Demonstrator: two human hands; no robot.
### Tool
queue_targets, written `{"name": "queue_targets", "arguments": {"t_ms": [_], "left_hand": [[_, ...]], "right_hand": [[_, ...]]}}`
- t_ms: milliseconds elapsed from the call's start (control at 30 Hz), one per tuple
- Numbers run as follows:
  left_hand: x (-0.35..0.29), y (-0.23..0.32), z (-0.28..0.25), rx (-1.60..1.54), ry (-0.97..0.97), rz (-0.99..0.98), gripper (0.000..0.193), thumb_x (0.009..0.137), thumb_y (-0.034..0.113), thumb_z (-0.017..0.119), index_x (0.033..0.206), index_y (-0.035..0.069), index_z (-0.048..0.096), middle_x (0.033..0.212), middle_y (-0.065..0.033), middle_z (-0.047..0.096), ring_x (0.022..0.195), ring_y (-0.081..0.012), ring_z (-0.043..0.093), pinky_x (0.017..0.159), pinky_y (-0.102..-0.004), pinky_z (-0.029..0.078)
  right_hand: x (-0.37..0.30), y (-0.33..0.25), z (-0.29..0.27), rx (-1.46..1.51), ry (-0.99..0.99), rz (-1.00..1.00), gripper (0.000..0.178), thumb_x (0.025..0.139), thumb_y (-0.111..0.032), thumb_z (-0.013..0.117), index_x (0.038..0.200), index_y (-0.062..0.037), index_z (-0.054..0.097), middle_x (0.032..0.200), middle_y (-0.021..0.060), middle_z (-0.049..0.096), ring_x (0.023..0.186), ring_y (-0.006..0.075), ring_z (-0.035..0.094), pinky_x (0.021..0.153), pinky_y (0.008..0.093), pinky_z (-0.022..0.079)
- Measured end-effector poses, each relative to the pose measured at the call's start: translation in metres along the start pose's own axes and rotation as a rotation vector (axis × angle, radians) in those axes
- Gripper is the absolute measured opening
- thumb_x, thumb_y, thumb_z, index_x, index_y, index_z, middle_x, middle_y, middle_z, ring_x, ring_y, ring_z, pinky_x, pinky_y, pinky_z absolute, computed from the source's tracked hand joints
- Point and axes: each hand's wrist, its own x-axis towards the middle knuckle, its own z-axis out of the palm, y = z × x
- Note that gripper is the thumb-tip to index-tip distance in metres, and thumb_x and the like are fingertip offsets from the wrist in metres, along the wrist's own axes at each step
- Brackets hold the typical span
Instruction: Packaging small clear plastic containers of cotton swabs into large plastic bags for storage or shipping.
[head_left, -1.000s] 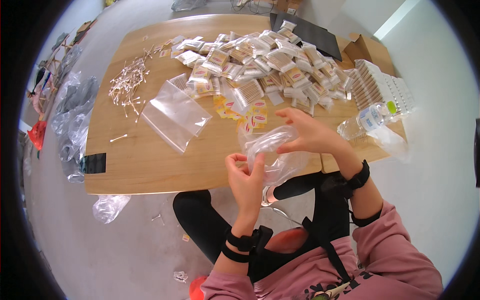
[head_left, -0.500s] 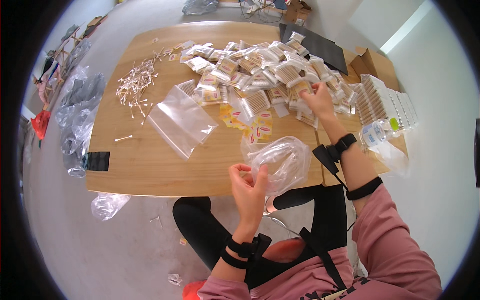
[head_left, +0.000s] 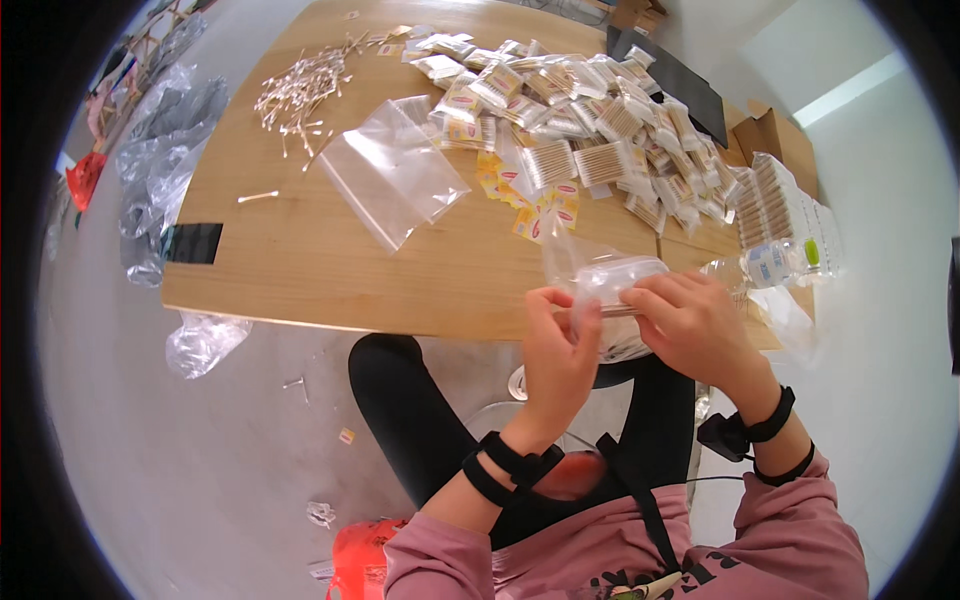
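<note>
At the table's front edge, a clear plastic bag [head_left: 625,268] is pinched between the thumb and fingers of my left hand [head_left: 560,350]. My right hand [head_left: 695,325] has its fingers curled at the same bag, around a small packet of cotton swabs [head_left: 622,311]. Only thin swab sticks show between the two hands; whether the packet is fully inside the bag is hidden by fingers and film. Behind them lies a large heap of cotton swab packets [head_left: 600,115], with yellow printed cards [head_left: 530,215] at its near side.
A flat clear bag [head_left: 395,180] lies left of the heap, near loose cotton swabs [head_left: 305,85]. On the right are a plastic bottle [head_left: 770,263] on its side, stacked swabs [head_left: 765,205] and a cardboard box [head_left: 780,140]. Black tape [head_left: 193,243] marks the left table edge.
My right hand has come back from the heap to the bag with a packet of swabs. My left hand has shifted right with the bag. The whole view has tilted downward.
</note>
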Motion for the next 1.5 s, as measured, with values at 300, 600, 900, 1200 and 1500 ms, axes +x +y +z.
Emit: {"name": "queue_targets", "arguments": {"t_ms": [300, 600, 900, 1200, 1500], "left_hand": [[-0.022, -0.009, 0.019, 0.115, -0.132, 0.170, 0.032, 0.085, 0.017, 0.062, 0.102, 0.001, 0.040, 0.068, -0.0121, 0.061, 0.059, -0.0172, 0.061, 0.055, -0.0263, 0.046], [-0.025, -0.011, 0.019, -0.040, -0.128, 0.230, 0.038, 0.082, 0.013, 0.061, 0.111, 0.003, 0.038, 0.080, -0.0162, 0.058, 0.070, -0.0303, 0.059, 0.065, -0.0348, 0.047], [-0.011, -0.005, 0.009, -0.040, -0.026, 0.350, 0.046, 0.082, 0.009, 0.053, 0.126, 0.001, 0.040, 0.101, -0.0205, 0.053, 0.083, -0.0337, 0.056, 0.072, -0.0362, 0.046], [-0.014, 0.006, 0.005, 0.120, 0.013, 0.392, 0.059, 0.073, 0.002, 0.053, 0.130, 0.003, 0.039, 0.105, -0.0188, 0.048, 0.086, -0.0360, 0.053, 0.074, -0.0365, 0.046], [-0.010, 0.010, 0.004, -0.514, -0.218, 0.139, 0.063, 0.070, -0.004, 0.046, 0.132, 0.004, 0.036, 0.107, -0.0111, 0.048, 0.097, -0.0201, 0.054, 0.083, -0.0295, 0.045]], "right_hand": [[-0.006, -0.009, 0.032, -0.074, 0.001, 0.411, 0.023, 0.065, -0.006, 0.064, 0.085, -0.0029, 0.052, 0.074, 0.0130, 0.057, 0.068, 0.0315, 0.058, 0.057, 0.0391, 0.045], [-0.025, 0.008, 0.055, 0.438, 0.003, 0.614, 0.040, 0.068, 0.001, 0.063, 0.107, -0.0040, 0.055, 0.089, 0.0042, 0.060, 0.077, 0.0142, 0.060, 0.065, 0.0269, 0.047], [-0.030, 0.027, 0.040, 1.357, -0.191, 0.763, 0.049, 0.083, 0.002, 0.054, 0.130, -0.0027, 0.042, 0.120, 0.0096, 0.054, 0.111, 0.0168, 0.051, 0.091, 0.0296, 0.042], [-0.011, 0.010, 0.044, 0.535, -0.318, 0.236, 0.046, 0.078, -0.002, 0.061, 0.122, -0.0007, 0.047, 0.116, 0.0080, 0.056, 0.108, 0.0171, 0.054, 0.090, 0.0321, 0.042], [-0.013, 0.007, 0.033, 0.905, -0.195, 0.551, 0.045, 0.071, 0.007, 0.058, 0.114, 0.0006, 0.052, 0.115, 0.0121, 0.054, 0.104, 0.0197, 0.055, 0.086, 0.0284, 0.044]]}}
